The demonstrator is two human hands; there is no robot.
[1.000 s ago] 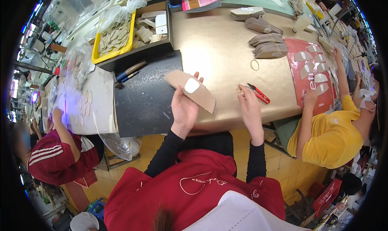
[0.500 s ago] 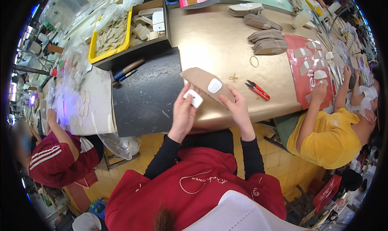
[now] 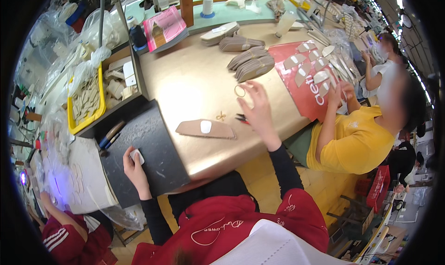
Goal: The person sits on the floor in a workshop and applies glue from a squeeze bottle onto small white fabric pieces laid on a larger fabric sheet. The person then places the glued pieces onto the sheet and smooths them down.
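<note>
Brown cardboard piece (image 3: 206, 128) with a white patch lies flat on the tan desk (image 3: 185, 89), between both hands.
Left hand (image 3: 133, 166) grips a small white pad (image 3: 136, 156) on the dark mat (image 3: 143, 149); right hand (image 3: 256, 108), fingers spread and empty, hovers above red-handled scissors (image 3: 242, 119), near a rubber band (image 3: 239, 90).

A pink booklet (image 3: 164, 27) with a small picture on its cover lies tilted at the far edge of the counter (image 3: 194, 89), beside a dark thread spool. To the right a red sheet (image 3: 308, 82) with large white lettering lies flat on the counter, carrying tan cut pieces with white patches. Clear plastic bags (image 3: 90, 26) sit bunched at far left above the yellow bin (image 3: 83, 121).
</note>
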